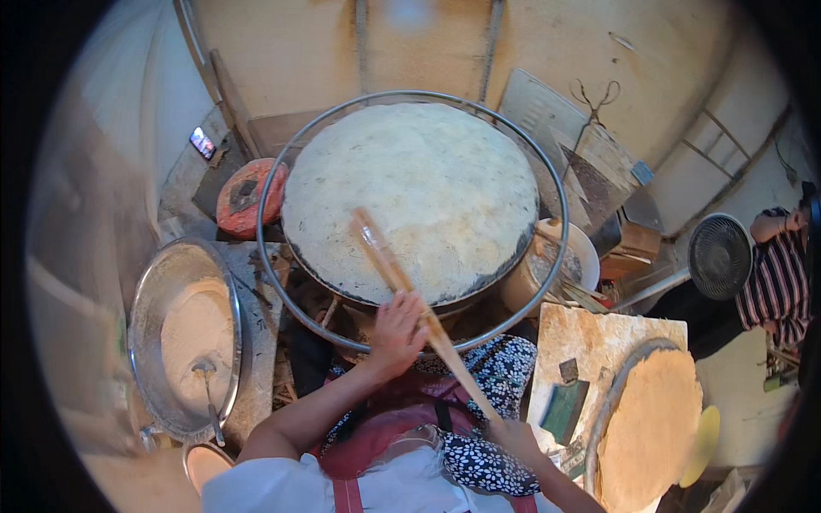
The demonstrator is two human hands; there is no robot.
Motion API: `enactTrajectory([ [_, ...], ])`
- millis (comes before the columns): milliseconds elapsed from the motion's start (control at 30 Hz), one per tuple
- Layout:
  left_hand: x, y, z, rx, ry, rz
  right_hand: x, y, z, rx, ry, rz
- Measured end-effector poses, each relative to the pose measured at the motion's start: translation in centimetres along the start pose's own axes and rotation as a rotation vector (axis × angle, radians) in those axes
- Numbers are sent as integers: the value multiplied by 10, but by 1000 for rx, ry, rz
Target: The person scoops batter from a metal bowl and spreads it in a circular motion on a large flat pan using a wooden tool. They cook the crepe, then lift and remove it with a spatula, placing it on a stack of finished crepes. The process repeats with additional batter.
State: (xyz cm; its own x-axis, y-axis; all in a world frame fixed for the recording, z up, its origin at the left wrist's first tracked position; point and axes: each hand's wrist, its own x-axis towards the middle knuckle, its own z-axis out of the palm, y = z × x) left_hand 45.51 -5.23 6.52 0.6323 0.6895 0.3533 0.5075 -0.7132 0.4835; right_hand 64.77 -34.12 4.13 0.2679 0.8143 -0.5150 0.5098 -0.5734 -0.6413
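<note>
Before me is a large round griddle (410, 192), covered by a thin pale layer of batter or flatbread. My right hand (516, 439) is closed around the lower end of a long flat wooden stick (442, 340), near my body. My left hand (397, 333) lies on the middle of the same stick at the griddle's near edge; whether its fingers wrap around it is hard to tell. The stick slants up to the left, its far end over the pale layer. A metal ring rail (562, 256) runs around the griddle.
On the left stands a metal basin (232, 282) of pale batter with a ladle (213, 410). At right are a white bucket (589, 247), a board (609, 320), and a stack of round brown flatbreads (651, 423). A fan (719, 256) and a person (776, 282) are farther right.
</note>
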Motion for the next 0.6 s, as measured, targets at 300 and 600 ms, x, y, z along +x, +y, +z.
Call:
enactTrajectory([
  [300,174,92,97,37,-354,204,4,-33,-57,531,221,158],
  [600,115,-45,1,141,-113,-165,67,-121,-50,639,-331,294],
])
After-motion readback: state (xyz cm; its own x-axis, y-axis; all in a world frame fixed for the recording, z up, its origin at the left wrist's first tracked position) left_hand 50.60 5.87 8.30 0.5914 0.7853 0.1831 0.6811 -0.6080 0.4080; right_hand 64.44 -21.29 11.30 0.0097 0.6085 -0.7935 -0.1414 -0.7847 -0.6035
